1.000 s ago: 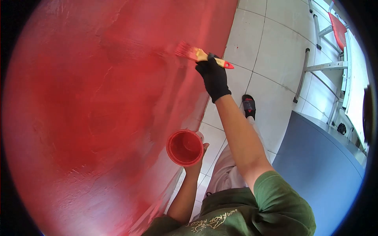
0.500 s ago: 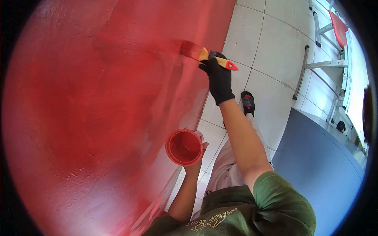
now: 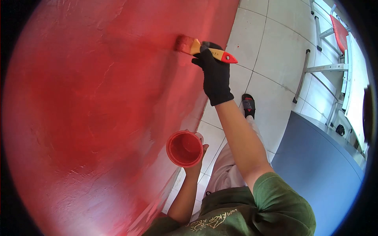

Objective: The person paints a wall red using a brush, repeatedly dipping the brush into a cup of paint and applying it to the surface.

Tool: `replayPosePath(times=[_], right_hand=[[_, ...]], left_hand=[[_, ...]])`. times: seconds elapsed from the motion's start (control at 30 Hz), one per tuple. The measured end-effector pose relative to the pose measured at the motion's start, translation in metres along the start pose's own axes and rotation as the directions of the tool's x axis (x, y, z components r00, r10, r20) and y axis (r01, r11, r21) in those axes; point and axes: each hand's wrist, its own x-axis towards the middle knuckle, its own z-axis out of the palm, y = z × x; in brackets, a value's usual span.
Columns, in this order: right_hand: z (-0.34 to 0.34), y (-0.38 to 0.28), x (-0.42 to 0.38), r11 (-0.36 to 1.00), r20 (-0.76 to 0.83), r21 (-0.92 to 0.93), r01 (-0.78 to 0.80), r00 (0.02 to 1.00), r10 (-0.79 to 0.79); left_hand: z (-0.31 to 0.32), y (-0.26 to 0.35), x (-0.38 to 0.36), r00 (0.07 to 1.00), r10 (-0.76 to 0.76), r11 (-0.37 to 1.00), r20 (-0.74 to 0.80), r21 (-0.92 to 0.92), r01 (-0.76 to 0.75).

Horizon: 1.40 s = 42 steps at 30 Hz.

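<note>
My right hand (image 3: 215, 74), in a black glove, is closed around the handle of a paintbrush (image 3: 217, 54). The handle is yellow with a red end, and the bristles are coated in red paint. The bristle tip appears to touch the red-painted wall (image 3: 98, 118), near its upper right part. Lower down, my bare left hand (image 3: 201, 158) grips a paint pot (image 3: 184, 148) from its right side; most of the fingers are hidden behind it. Red paint coats the inside of the pot and its rim.
Pale floor tiles (image 3: 283, 51) run along the wall's base, with a few red spots. A blue-grey panel (image 3: 315, 157) stands close on my right. Behind it are metal legs (image 3: 325, 67) and a red seat (image 3: 339, 33). My foot in a black sandal (image 3: 248, 104) is on the floor.
My right hand has moved the brush slightly left and up along the wall, and the handle is tilted a little differently. My left hand and the pot have barely moved.
</note>
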Motion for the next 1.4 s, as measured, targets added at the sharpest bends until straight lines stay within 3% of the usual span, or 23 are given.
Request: replayPosePath(times=[0.23, 0.27, 0.33, 0.4, 0.5, 0.57, 0.73, 0.8, 0.87, 0.97, 1.13, 1.33, 1.4], right_hand=[[0.073, -0.069, -0.025, 0.983, 0.182, 0.165, 0.076, 0.978, -0.106], [0.077, -0.078, -0.025, 0.983, 0.178, 0.167, 0.075, 0.978, -0.105], [0.083, -0.087, -0.022, 0.935, 0.289, 0.348, 0.071, 0.94, -0.179], [0.072, -0.08, -0.02, 0.946, 0.333, 0.319, 0.052, 0.929, -0.163], [0.035, -0.03, -0.011, 0.94, 0.246, 0.315, -0.132, 0.968, 0.054], [-0.009, 0.009, -0.004, 0.939, 0.155, 0.279, -0.203, 0.974, 0.164], [-0.089, 0.046, -0.001, 0.962, -0.048, 0.159, -0.22, 0.972, 0.23], [-0.099, 0.053, -0.002, 0.983, -0.124, -0.005, -0.182, 0.976, 0.18], [-0.095, 0.061, -0.004, 0.981, -0.179, 0.002, -0.193, 0.965, 0.19], [-0.066, 0.054, -0.011, 0.988, -0.098, -0.103, -0.117, 0.989, 0.107], [-0.002, 0.006, -0.03, 0.996, -0.019, -0.079, -0.035, 0.999, 0.034], [0.054, -0.062, -0.042, 0.998, 0.141, 0.061, 0.019, 0.99, -0.028], [0.057, -0.075, -0.041, 0.972, 0.21, 0.233, -0.021, 0.977, -0.029]], left_hand=[[-0.003, -0.001, -0.002, 1.0, 0.02, 0.997, -0.006, 0.074, -0.019], [-0.003, 0.0, -0.002, 0.999, 0.041, 0.998, 0.006, 0.057, -0.041], [-0.004, -0.003, -0.004, 1.0, 0.02, 0.998, -0.001, 0.057, -0.02], [-0.005, -0.005, -0.005, 1.0, 0.003, 0.999, -0.011, 0.054, -0.003], [-0.006, -0.008, -0.004, 0.999, 0.025, 0.999, -0.028, 0.032, -0.024], [-0.008, -0.011, -0.005, 0.998, 0.06, 0.991, -0.017, 0.121, -0.057], [-0.011, -0.014, -0.007, 0.998, 0.063, 0.994, -0.029, 0.092, -0.06], [-0.01, -0.015, -0.008, 0.999, 0.031, 0.997, -0.03, 0.068, -0.029], [-0.009, -0.013, -0.008, 1.0, 0.02, 0.997, -0.019, 0.074, -0.019], [-0.008, -0.008, -0.01, 0.999, -0.021, 0.999, -0.03, 0.046, 0.022], [-0.009, -0.016, -0.009, 1.0, 0.008, 0.998, -0.03, 0.067, -0.005], [-0.008, -0.011, -0.008, 0.999, 0.042, 0.997, -0.016, 0.067, -0.041], [-0.007, -0.009, -0.007, 0.999, 0.033, 0.998, -0.012, 0.059, -0.032]])
